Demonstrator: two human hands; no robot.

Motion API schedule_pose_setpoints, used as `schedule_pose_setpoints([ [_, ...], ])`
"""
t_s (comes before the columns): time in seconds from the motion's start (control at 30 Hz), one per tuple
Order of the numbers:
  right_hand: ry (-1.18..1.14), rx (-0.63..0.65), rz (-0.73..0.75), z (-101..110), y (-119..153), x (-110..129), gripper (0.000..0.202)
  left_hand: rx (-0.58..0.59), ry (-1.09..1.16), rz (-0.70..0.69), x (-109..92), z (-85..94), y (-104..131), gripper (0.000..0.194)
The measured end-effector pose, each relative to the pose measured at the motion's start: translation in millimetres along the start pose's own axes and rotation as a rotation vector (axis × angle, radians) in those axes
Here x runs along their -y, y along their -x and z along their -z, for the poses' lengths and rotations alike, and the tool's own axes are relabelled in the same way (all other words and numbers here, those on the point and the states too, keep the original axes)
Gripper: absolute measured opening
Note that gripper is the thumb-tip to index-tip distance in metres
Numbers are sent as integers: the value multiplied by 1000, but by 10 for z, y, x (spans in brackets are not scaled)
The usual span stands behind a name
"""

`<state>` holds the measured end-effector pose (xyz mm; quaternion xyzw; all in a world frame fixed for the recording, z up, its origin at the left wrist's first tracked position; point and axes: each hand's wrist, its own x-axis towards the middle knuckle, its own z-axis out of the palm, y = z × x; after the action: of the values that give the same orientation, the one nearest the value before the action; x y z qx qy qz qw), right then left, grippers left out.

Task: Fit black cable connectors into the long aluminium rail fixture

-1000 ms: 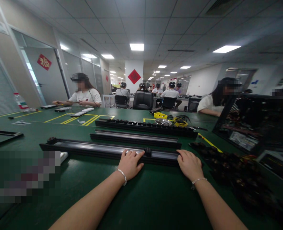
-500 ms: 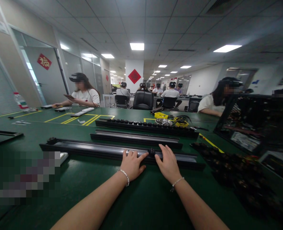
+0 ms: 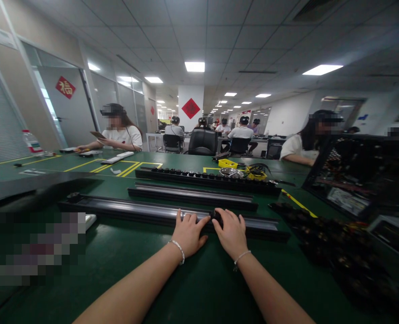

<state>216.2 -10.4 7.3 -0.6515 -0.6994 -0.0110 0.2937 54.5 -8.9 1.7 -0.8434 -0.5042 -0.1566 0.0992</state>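
So from where I'm sitting, remote end of the feed, it all comes down to one small black part (image 3: 215,215) sitting on the long rail (image 3: 135,209), right between my two hands. My right hand (image 3: 232,229) is clearly the nearer one: thumb on the near side, fingers curled over the top, so I'd call it a pinch on the part, though the fingers cover a good bit of it. My left hand (image 3: 187,234) is unclenched, fingers spread with the tips resting on the rail, and the index points at the part from the left. Whether that tip actually touches it, I can't tell. The rail's long axis runs left to right across the green table (image 3: 125,270), right end slanting a bit closer to me, so from the left hand the part lies rightward along that line. A shorter rail (image 3: 192,193) lies just beyond, roughly parallel, with neither hand on it
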Motion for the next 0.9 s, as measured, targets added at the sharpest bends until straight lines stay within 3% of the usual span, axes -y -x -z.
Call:
schedule_pose_setpoints([
  [0.5, -18, -74, -35, 10, -47, 74, 24, -49, 58, -21, -7, -92, 0, 53],
  [0.9, 4, -95, -89, -46, -64, 30, 38, -43, 77, -40, 16, -105, 6, 53],
])
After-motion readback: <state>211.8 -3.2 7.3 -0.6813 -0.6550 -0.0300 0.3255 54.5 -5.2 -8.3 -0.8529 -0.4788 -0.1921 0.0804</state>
